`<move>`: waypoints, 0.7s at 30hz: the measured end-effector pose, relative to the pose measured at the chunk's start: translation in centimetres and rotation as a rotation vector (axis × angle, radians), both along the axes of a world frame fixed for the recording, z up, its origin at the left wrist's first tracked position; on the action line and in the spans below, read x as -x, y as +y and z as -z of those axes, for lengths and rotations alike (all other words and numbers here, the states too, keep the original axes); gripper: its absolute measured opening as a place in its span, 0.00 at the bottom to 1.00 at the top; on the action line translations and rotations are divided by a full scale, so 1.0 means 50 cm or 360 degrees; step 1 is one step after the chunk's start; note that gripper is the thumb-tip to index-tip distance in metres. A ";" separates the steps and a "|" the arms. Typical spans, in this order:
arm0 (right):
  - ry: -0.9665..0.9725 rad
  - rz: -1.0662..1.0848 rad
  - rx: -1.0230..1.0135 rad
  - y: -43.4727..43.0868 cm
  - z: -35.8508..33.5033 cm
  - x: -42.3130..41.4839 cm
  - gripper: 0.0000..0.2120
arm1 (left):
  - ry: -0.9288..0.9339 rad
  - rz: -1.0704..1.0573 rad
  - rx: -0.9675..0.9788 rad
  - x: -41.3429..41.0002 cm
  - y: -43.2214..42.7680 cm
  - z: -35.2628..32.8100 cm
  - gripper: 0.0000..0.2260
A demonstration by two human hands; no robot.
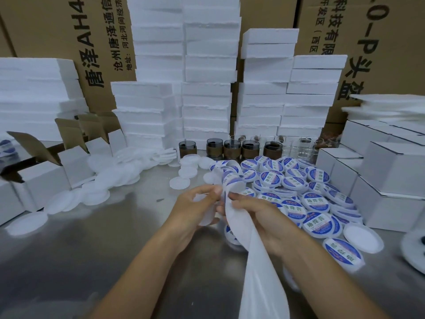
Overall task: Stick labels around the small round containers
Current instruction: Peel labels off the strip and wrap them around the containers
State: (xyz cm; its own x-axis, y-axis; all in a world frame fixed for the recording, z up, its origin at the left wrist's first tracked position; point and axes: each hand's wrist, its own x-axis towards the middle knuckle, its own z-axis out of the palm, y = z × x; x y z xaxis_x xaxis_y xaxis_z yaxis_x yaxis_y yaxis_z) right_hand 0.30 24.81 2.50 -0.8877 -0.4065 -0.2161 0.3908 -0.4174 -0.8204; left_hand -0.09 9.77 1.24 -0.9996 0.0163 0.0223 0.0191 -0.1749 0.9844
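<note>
Fingers (207, 192) of L hand (193, 210) curl round a white round container (206, 216); R hand (259, 215) pinches label strip (255, 261) just beside it. Risk: strip twists, so label goes on skewed/creased. Labelled pile (299, 187) nr R hand.

The strip (253, 261) of white backing paper rises from the near edge to the middle, gripped by the right hand (257, 215); its far end curls over, carrying round blue-and-white labels (230, 178). The left hand (190, 210) holds a plain white container (204, 214). Labelled containers (308, 199) lie heaped at right, and blank white ones (101, 180) are spread at left
</note>
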 end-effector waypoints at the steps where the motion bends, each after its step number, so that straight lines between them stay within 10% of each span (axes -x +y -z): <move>1: 0.0028 -0.0038 -0.0024 -0.003 -0.002 -0.004 0.07 | 0.0027 0.0051 0.0040 -0.003 0.003 -0.001 0.18; 10: 0.0201 0.0016 -0.0421 -0.009 -0.001 -0.019 0.08 | 0.0044 0.0193 0.0093 -0.010 0.012 -0.003 0.17; 15: 0.0535 0.0673 -0.1186 -0.005 0.012 -0.009 0.14 | 0.0011 0.0013 -0.0088 0.000 0.008 -0.003 0.14; 21: 0.0708 0.0442 -0.1034 -0.024 -0.001 -0.038 0.17 | 0.0021 -0.0050 -0.0136 -0.001 0.015 -0.006 0.11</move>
